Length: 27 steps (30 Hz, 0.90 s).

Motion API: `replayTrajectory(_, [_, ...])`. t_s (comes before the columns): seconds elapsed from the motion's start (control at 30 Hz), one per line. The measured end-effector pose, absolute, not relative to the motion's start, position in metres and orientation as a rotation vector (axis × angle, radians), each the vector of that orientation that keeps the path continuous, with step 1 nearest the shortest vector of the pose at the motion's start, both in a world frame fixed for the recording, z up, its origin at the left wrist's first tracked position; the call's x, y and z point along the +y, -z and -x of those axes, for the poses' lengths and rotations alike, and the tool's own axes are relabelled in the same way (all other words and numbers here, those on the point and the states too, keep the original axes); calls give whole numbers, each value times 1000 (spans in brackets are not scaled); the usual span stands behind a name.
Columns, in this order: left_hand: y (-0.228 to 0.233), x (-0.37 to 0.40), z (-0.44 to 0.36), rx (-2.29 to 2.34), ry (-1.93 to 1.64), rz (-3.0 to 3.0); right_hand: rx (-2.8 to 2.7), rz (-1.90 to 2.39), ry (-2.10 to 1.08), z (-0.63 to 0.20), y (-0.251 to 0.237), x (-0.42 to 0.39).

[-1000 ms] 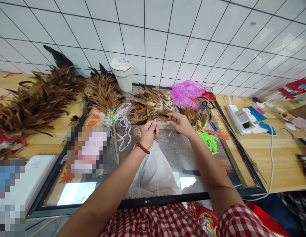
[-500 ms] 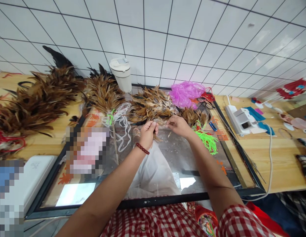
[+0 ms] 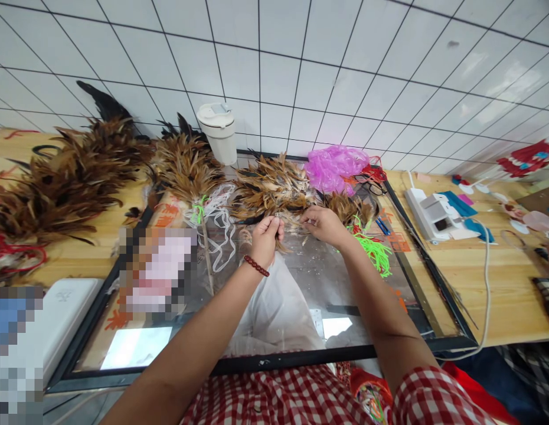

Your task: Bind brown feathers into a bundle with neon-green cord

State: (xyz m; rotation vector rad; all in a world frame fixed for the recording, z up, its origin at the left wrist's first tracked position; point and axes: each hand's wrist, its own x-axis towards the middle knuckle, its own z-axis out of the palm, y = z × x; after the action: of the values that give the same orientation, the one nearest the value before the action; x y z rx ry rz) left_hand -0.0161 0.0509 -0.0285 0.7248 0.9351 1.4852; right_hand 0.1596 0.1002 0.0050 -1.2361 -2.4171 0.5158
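Left hand [image 3: 265,239]: fingers curled shut, pinching a small bunch of brown feathers [image 3: 281,243] whose ends hang below the fingertips. Right hand [image 3: 324,225]: fingers bent, tips touching the loose feather pile [image 3: 270,188] just beyond them; grip not discernible. Both hands over a black-framed glass panel [image 3: 416,283]. Green cord [image 3: 374,251] right of the right wrist; white lidded cup [image 3: 219,133] well beyond the fingers.
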Motion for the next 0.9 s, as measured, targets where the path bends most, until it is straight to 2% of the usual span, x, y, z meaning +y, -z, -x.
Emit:
replayTrajectory(0.27, [28,52,15,942,-1498,-701,-2475,1168,-487,-161,-6,101])
replayTrajectory(0.53, [29,52,15,937,-1509,-700,-2601,1164,-611,-165,-13,101])
replayTrajectory(0.9, [30,53,15,941,-1512,-707,-2726,1166,-516,-157,-5,99])
